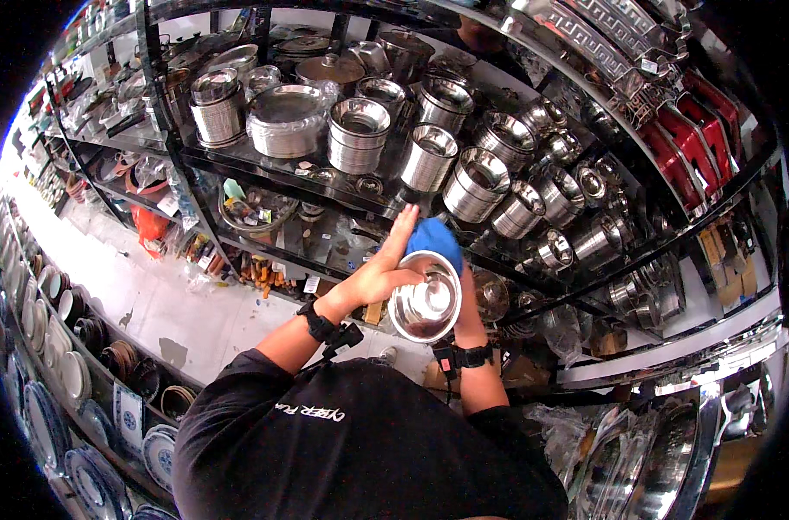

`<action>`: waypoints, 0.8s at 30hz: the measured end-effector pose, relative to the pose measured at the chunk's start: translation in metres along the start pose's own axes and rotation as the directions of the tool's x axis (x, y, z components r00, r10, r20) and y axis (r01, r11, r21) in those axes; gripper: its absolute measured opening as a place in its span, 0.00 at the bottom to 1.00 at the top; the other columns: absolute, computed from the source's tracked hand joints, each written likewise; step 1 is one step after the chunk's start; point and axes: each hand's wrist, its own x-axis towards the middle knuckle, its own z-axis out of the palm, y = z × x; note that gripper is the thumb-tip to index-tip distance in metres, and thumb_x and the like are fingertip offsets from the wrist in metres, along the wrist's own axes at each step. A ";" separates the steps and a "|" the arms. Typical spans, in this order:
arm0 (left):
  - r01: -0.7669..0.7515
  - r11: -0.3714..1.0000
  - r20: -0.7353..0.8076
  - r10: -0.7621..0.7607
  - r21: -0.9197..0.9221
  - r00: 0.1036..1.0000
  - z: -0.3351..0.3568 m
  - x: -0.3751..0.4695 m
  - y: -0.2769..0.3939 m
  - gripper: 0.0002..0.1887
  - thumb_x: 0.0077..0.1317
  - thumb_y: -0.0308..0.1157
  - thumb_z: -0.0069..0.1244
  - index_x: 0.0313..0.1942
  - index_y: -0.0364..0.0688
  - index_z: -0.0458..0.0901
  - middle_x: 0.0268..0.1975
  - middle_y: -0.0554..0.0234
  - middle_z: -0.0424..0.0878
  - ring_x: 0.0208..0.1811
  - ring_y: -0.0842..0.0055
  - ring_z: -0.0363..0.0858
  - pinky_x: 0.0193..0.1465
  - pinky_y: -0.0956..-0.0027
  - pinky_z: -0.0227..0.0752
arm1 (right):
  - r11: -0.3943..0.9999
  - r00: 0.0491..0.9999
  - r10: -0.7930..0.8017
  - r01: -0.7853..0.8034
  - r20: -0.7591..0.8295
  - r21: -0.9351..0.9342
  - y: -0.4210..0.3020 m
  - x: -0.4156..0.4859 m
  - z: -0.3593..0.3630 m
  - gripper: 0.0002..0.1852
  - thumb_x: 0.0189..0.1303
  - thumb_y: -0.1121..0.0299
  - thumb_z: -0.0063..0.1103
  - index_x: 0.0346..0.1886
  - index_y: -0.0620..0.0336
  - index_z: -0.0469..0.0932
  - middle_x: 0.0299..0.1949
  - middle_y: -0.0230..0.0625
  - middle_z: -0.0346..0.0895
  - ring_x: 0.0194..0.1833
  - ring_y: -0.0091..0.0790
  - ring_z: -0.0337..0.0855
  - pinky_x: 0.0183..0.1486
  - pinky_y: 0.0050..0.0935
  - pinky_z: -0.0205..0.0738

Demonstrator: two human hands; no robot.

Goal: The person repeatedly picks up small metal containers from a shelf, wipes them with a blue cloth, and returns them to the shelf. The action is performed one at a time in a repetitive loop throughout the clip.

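A shiny stainless-steel bowl (427, 305) is held up in front of my chest, its opening facing the camera. My left hand (388, 270) grips it at the left rim, with the thumb inside and the fingers stretched out past the far edge. Behind the bowl, a blue cloth (436, 240) shows beyond its far rim, beside my left fingertips. My right hand (467, 305) is at the right side of the bowl, against the cloth; the bowl and cloth hide most of its fingers. Both wrists wear black straps with small devices.
Ahead, a black metal shelf (342, 201) bears stacks of steel bowls (358, 136) and lidded pots. Red racks (693, 143) stand at the upper right. Plates and bowls (76, 374) line shelving on the left. Large steel trays (667, 455) lie at the lower right.
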 end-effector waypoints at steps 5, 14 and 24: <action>-0.059 0.996 -0.085 0.064 0.062 0.994 -0.012 0.009 0.006 0.44 0.56 0.28 0.53 0.73 0.36 0.49 0.76 0.45 0.46 0.79 0.60 0.36 0.77 0.60 0.31 | 0.989 0.992 -0.035 0.052 0.120 -0.139 0.058 -0.006 -0.023 0.40 0.47 0.68 0.76 0.64 0.60 0.65 0.60 0.35 0.70 0.59 0.29 0.71 0.63 0.32 0.66; 0.254 0.841 -0.189 -0.381 -0.477 0.905 -0.031 -0.004 -0.026 0.25 0.63 0.23 0.42 0.62 0.33 0.68 0.56 0.59 0.78 0.56 0.75 0.75 0.62 0.71 0.66 | 0.972 0.965 -0.209 0.189 -0.155 -0.139 0.035 -0.041 -0.094 0.30 0.50 0.76 0.72 0.59 0.64 0.73 0.54 0.40 0.79 0.53 0.35 0.79 0.60 0.38 0.71; 0.366 0.915 -0.146 -0.344 0.171 0.928 0.044 -0.002 -0.039 0.25 0.75 0.46 0.36 0.60 0.34 0.69 0.55 0.39 0.77 0.58 0.54 0.75 0.60 0.60 0.67 | 0.620 0.898 -0.377 0.062 -0.228 -0.782 0.035 -0.030 -0.019 0.29 0.50 0.70 0.71 0.58 0.63 0.73 0.53 0.47 0.78 0.53 0.48 0.80 0.56 0.38 0.72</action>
